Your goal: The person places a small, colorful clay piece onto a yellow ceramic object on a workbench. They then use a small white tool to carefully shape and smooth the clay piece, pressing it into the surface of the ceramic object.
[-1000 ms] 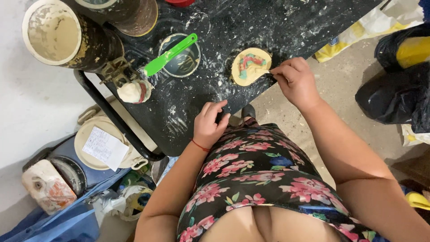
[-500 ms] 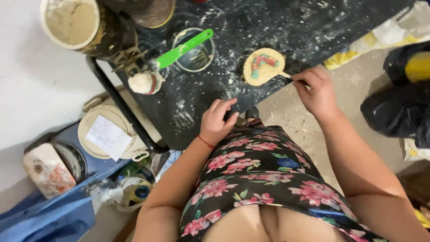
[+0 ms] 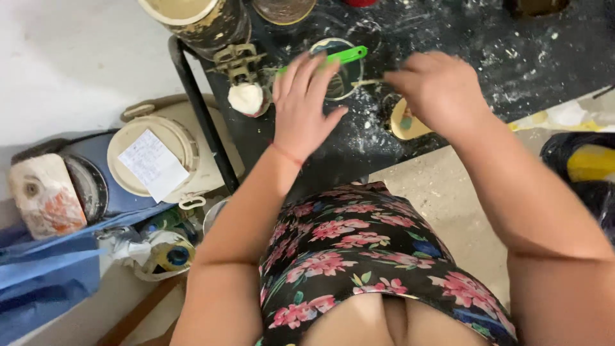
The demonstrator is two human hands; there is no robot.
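While left hand (image 3: 306, 106) hovers, right hand (image 3: 435, 90) pinches stick (image 3: 366, 82)

Left hand (image 3: 306, 106) spread above black table (image 3: 487, 57), fingers near green tool (image 3: 343, 56) lying across glass jar (image 3: 339, 70). Just left of it: white lump (image 3: 246, 98), metal clamp (image 3: 238, 61), big bucket (image 3: 198, 19) crowd that corner; little room there. Right hand (image 3: 439, 90) covers round clay piece (image 3: 405, 125) at table edge. Open tabletop lies right of right hand, only white specks. Below table's left edge, lidded tub (image 3: 157, 154) and clutter fill floor; bare floor (image 3: 448, 198) beside lap.
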